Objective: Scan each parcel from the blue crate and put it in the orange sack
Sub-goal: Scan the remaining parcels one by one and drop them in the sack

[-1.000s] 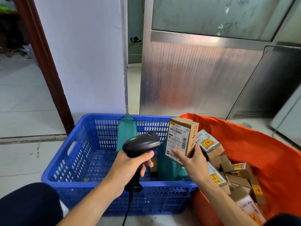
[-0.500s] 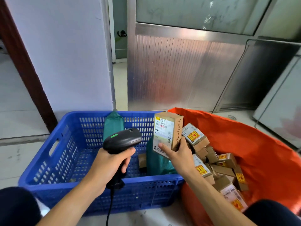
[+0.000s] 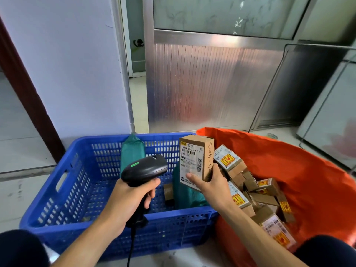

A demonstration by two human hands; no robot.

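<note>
We hold the cardboard parcel (image 3: 194, 160) upright, long axis vertical, its labelled face turned toward us. It hangs over the right end of the blue crate (image 3: 57, 189), right at the edge of the orange sack (image 3: 289, 170). Our right hand (image 3: 210, 184) grips its lower end, thumb on the label and fingers round the right side. Just to the left, our left hand (image 3: 127, 199) is curled round the handle of the scanner (image 3: 146, 168), whose head points far-right at the parcel (the barcode sits high on that face). We judge the scan is the step in hand. After it the parcel need only go right, onto the boxes (image 3: 229, 160) piled in the sack beside the holding hand. Green bags (image 3: 133, 151) lie in the crate.
</note>
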